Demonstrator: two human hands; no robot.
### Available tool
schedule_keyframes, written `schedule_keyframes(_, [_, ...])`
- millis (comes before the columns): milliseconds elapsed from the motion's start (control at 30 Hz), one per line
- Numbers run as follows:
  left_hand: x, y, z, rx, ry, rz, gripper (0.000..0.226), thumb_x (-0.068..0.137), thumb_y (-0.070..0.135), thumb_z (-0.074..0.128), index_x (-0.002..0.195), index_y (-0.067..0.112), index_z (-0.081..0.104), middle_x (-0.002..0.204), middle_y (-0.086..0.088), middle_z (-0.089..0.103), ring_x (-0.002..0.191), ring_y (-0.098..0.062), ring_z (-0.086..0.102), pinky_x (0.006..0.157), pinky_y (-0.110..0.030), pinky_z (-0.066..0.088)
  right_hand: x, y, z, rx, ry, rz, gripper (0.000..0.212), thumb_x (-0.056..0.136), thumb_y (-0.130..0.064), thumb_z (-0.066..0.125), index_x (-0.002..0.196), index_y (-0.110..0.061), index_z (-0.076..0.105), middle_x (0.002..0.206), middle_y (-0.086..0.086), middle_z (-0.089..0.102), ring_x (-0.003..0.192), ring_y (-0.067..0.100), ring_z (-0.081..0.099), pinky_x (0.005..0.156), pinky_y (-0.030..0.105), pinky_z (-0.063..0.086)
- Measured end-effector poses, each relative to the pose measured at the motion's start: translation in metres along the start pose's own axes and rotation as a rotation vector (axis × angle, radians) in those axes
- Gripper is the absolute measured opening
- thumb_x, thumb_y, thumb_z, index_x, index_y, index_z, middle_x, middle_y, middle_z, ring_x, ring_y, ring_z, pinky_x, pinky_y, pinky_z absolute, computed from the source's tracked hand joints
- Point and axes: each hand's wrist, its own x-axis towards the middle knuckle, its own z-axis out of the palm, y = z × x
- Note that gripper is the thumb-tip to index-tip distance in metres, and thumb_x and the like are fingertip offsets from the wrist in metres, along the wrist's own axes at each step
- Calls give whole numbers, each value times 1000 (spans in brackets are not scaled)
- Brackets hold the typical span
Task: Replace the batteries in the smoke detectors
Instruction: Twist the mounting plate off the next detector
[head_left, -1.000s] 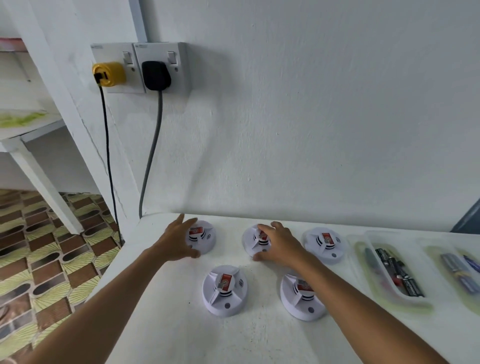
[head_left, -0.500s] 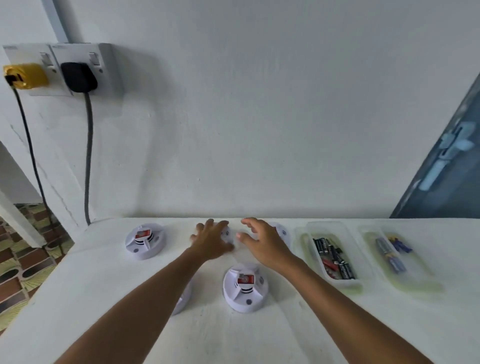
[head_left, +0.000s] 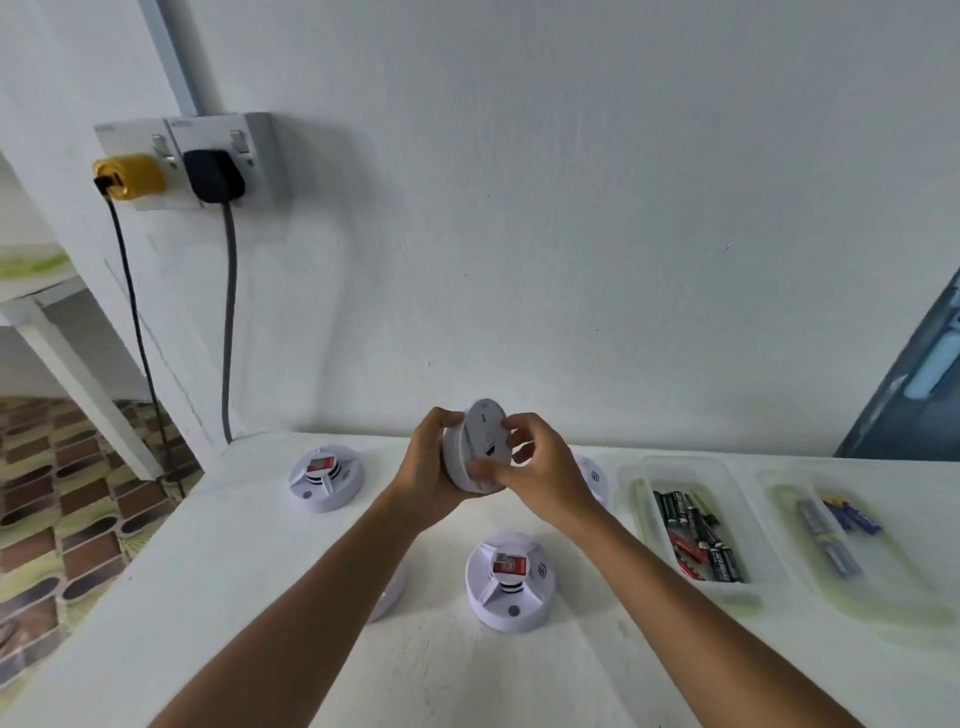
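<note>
Lifted off the desk (head_left: 218, 587) since half a second ago: one white smoke detector (head_left: 480, 447), now held on edge above the surface, back face turned toward the camera. Left hand (head_left: 434, 462) curled round its rim from the left, right hand (head_left: 540, 470) pinching its right side, both grips closed on it.

At far left, the desk's edge dropping to a tiled floor (head_left: 57, 519); two plugs and cables (head_left: 227, 322) on the wall above. Near the left rear, a second detector (head_left: 324, 478). Partly hidden under the left forearm, a third detector (head_left: 392, 592). Centre front, a fourth detector (head_left: 509, 579). Behind the right wrist, a fifth detector (head_left: 592, 475). Further right, a clear tray of dark batteries (head_left: 698, 540), then a second tray of blue batteries (head_left: 836, 535).
</note>
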Motion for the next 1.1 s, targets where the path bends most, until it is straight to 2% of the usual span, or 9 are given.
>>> schedule_keyframes(100, [-4, 1, -1, -23, -21, -52, 44, 85, 32, 40, 108, 6, 67, 112, -20, 61, 104, -35, 53, 99, -54, 38, 6, -7, -4, 60, -85, 24, 63, 56, -24, 93, 105, -16, 54, 89, -5, 54, 74, 12, 51, 60, 19, 47])
schedule_keyframes(233, [-12, 6, 1, 28, -17, -84, 40, 86, 31, 39, 84, 12, 74, 96, -16, 62, 91, -32, 52, 92, -50, 39, 14, -8, -8, 72, -158, 26, 59, 51, -21, 95, 92, -15, 53, 83, -3, 48, 74, 15, 43, 64, 29, 42])
schedule_keyframes(333, [-16, 8, -1, 26, -24, -95, 40, 87, 31, 39, 87, 11, 73, 97, -16, 62, 93, -32, 52, 94, -52, 41, 16, -10, -8, 85, -209, 4, 62, 47, -20, 96, 91, -10, 52, 86, 1, 48, 76, 16, 42, 68, 34, 42])
schedule_keyframes(433, [-18, 8, -5, 4, -14, -91, 39, 87, 32, 39, 96, 9, 69, 98, -16, 61, 92, -32, 53, 92, -52, 42, 17, -14, -6, 51, -241, 4, 66, 50, -20, 95, 98, -5, 52, 91, 4, 52, 81, 18, 46, 73, 39, 48])
schedule_keyframes(533, [-19, 6, -9, 30, 41, -64, 37, 88, 32, 38, 96, 9, 67, 93, -15, 61, 83, -28, 54, 87, -48, 43, 15, -20, -2, 9, -281, 49, 62, 57, -14, 91, 107, -11, 53, 105, 5, 59, 91, 19, 55, 84, 45, 53])
schedule_keyframes(700, [-19, 2, -10, 159, 125, -99, 35, 88, 35, 42, 97, 11, 67, 89, -12, 63, 78, -24, 57, 77, -42, 46, 14, -24, 1, -193, -407, 130, 74, 60, -9, 86, 119, -16, 42, 113, 1, 55, 101, 20, 60, 89, 42, 53])
schedule_keyframes(833, [-20, 2, -5, 246, 138, -96, 34, 90, 35, 42, 91, 11, 65, 83, -10, 61, 70, -21, 57, 72, -38, 45, 13, -24, 2, -192, -410, 151, 78, 59, -8, 87, 119, -16, 38, 113, 2, 53, 103, 20, 59, 90, 41, 53])
schedule_keyframes(967, [-19, 2, -1, 331, 159, -56, 32, 93, 37, 43, 86, 15, 65, 77, -7, 61, 69, -21, 57, 67, -38, 49, 12, -24, 1, -229, -406, 105, 75, 59, -8, 87, 113, -16, 35, 114, 5, 49, 97, 19, 54, 83, 38, 53])
schedule_keyframes(1100, [-19, 2, -1, 345, 186, -48, 34, 93, 40, 45, 87, 14, 65, 79, -10, 58, 74, -25, 55, 66, -39, 50, 10, -24, 3, -276, -403, 31, 71, 62, -7, 86, 110, -12, 34, 106, 4, 45, 84, 12, 47, 67, 24, 47])
